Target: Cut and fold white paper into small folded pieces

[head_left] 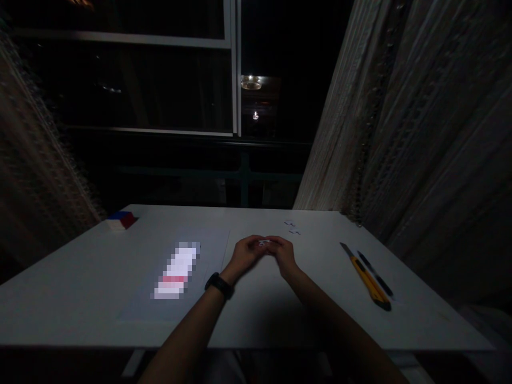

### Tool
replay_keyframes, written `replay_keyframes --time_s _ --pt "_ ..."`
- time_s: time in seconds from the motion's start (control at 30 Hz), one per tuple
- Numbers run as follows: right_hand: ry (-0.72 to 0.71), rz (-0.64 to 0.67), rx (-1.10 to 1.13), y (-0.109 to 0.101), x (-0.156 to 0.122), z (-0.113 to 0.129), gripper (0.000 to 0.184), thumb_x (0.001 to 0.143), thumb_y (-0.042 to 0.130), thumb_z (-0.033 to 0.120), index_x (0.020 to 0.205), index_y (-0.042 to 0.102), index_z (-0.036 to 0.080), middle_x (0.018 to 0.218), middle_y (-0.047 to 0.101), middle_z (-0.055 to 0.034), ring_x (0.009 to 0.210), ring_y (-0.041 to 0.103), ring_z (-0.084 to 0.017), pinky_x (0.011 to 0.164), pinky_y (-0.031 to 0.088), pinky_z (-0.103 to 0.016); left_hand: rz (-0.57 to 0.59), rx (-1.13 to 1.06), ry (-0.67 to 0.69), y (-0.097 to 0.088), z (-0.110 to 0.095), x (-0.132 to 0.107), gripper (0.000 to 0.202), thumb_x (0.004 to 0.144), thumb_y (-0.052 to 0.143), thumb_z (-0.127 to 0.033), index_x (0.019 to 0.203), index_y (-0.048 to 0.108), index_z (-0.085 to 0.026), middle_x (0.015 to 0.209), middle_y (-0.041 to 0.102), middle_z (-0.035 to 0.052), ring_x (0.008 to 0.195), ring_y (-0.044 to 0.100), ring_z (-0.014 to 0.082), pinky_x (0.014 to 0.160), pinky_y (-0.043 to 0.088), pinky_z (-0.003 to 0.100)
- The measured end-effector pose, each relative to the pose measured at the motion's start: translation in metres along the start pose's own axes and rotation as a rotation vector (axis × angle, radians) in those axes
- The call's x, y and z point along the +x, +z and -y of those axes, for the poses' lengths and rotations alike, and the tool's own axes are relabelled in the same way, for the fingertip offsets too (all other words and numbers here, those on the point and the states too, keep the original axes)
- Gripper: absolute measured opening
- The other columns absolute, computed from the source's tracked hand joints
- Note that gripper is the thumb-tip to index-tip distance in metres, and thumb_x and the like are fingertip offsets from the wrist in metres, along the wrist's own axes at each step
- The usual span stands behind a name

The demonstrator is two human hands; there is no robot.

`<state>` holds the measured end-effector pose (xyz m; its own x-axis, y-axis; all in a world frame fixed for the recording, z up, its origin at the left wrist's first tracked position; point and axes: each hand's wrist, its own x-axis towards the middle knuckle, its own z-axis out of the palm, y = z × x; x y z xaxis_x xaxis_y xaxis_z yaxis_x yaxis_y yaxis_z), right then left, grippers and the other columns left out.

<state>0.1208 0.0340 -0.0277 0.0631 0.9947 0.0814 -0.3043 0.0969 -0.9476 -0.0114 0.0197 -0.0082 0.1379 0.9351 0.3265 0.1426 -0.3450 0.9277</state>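
Note:
Over the middle of the white table [256, 218], my left hand [244, 257] and my right hand [285, 256] meet at the fingertips. Pinched between them is a small white piece of paper [263, 242] with a dark mark on it; the fingers cover part of it. A black watch [219, 285] is on my left wrist. Just beyond my right hand lie two small white pieces with dark blue marks, a farther piece [289, 223] and a nearer piece [295, 232].
Left of my hands, a lit phone with a blurred screen [176, 271] rests on a sheet of paper [136, 306]. A coloured cube [120, 220] sits at the far left. To the right lie a yellow box cutter [367, 280], blade out, and a dark pen [375, 273]. Curtains [340, 106] frame the window.

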Motion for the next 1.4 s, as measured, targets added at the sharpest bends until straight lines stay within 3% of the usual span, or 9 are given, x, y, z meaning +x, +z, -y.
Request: replay_keyframes --time_s 0.13,0.33,0.53,0.77,1.03,1.4 --pt "-0.004 0.043 -0.051 -0.002 0.001 -0.001 0.029 0.051 0.071 0.024 0.079 0.069 0.017 0.067 0.064 -0.0011 0.061 0.057 -0.014 0.058 0.045 -0.027 -0.042 -0.187 -0.118 -0.001 0.005 0.002 0.033 0.059 0.070 -0.026 0.088 0.066 -0.011 0.076 0.066 0.0072 0.067 0.059 0.0158 0.062 0.047 0.027" --pt "-0.041 0.059 -0.046 -0.006 0.001 0.005 0.027 0.046 0.074 0.024 0.071 0.070 0.017 0.064 0.066 -0.0013 0.059 0.056 -0.014 0.056 0.042 -0.025 -0.026 -0.489 -0.258 -0.005 0.003 0.002 0.037 0.051 0.078 -0.023 0.083 0.068 -0.008 0.077 0.068 0.0107 0.069 0.063 0.0187 0.071 0.049 0.033" --pt "-0.027 0.143 -0.020 -0.010 0.002 0.009 0.024 0.045 0.076 0.022 0.068 0.070 0.017 0.061 0.066 -0.0010 0.057 0.057 -0.013 0.057 0.043 -0.026 -0.055 -0.421 -0.300 -0.009 -0.004 0.003 0.040 0.048 0.081 -0.024 0.083 0.069 -0.006 0.076 0.069 0.0123 0.067 0.064 0.0193 0.069 0.050 0.032" --pt "-0.009 0.105 0.032 -0.013 0.007 0.006 0.022 0.046 0.076 0.023 0.066 0.070 0.016 0.060 0.065 -0.0010 0.056 0.058 -0.014 0.060 0.046 -0.029 -0.006 -0.370 -0.279 -0.009 -0.008 0.003 0.040 0.049 0.081 -0.026 0.082 0.070 -0.006 0.068 0.069 0.0093 0.059 0.062 0.0156 0.063 0.051 0.028" --pt "0.055 0.248 -0.023 -0.013 0.002 0.011 0.031 0.049 0.078 0.028 0.077 0.070 0.017 0.068 0.066 -0.0020 0.060 0.060 -0.014 0.061 0.049 -0.031 -0.020 -0.342 -0.290 -0.014 -0.007 0.004 0.041 0.049 0.080 -0.032 0.078 0.071 -0.006 0.070 0.069 0.0113 0.059 0.063 0.0168 0.060 0.053 0.029" --pt "0.095 0.230 -0.050 -0.016 0.003 0.013 0.032 0.048 0.079 0.031 0.076 0.070 0.016 0.070 0.067 -0.0025 0.062 0.061 -0.015 0.065 0.052 -0.033 -0.026 -0.312 -0.268 -0.011 -0.008 0.003 0.036 0.048 0.081 -0.031 0.073 0.071 -0.006 0.067 0.069 0.0099 0.058 0.062 0.0166 0.061 0.053 0.029"
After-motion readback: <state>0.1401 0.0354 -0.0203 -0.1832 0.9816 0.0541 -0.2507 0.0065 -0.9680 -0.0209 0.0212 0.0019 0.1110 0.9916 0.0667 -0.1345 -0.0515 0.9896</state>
